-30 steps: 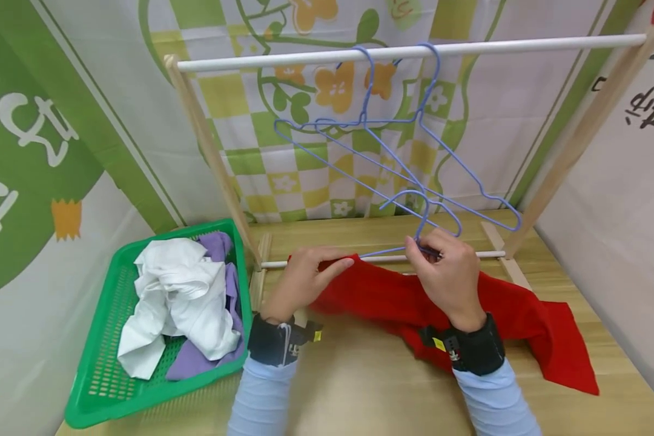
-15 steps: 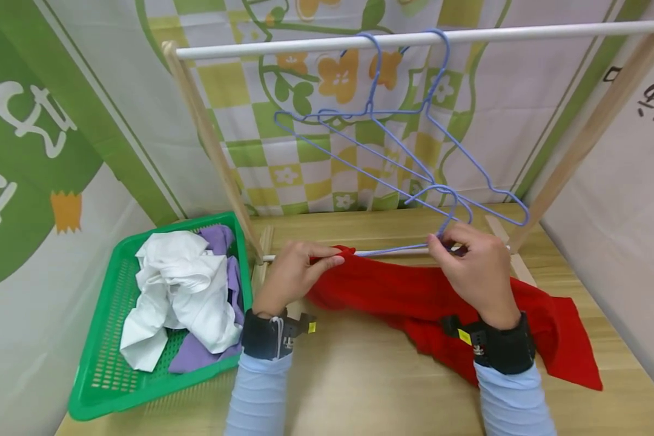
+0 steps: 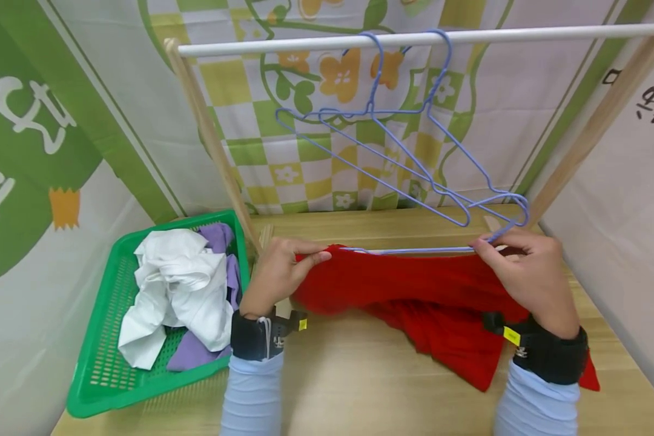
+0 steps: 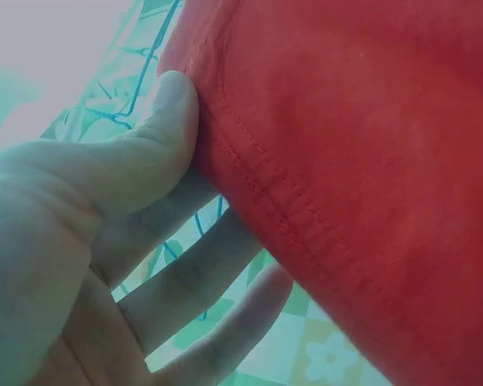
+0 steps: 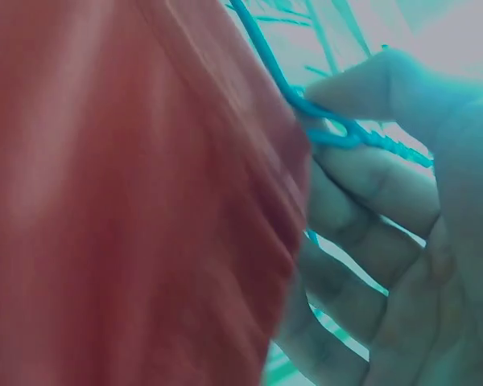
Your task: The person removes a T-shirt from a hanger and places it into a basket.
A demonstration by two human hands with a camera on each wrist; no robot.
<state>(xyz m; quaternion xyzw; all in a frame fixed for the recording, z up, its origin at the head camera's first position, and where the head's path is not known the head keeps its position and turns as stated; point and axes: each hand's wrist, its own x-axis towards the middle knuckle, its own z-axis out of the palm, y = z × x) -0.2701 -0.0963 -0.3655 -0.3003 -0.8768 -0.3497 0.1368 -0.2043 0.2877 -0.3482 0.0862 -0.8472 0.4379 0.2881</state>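
Note:
A red garment (image 3: 403, 278) stretches between both hands in the head view, its lower part draping onto the table. My left hand (image 3: 283, 269) pinches its stitched edge, thumb in front, as the left wrist view shows on the red cloth (image 4: 330, 161). My right hand (image 3: 534, 272) pinches a blue wire hanger (image 3: 425, 250) at the twisted neck below its hook. The hanger's bar runs along the garment's top edge, and its left end is hidden by the cloth. In the right wrist view the hanger's neck (image 5: 330, 133) lies between thumb and fingers, beside the cloth.
Two more blue hangers (image 3: 372, 109) hang from the white rail (image 3: 305, 43) of a wooden rack behind the hands. At left stands a green basket (image 3: 95, 363) with white cloth (image 3: 180, 284) and purple cloth (image 3: 188, 354) in it. The wooden table (image 3: 360, 387) lies below.
My right hand has moved right with the hanger, whose hook now overlaps the hanging hangers' right end. My left hand has shifted slightly left, and the red garment is stretched wider.

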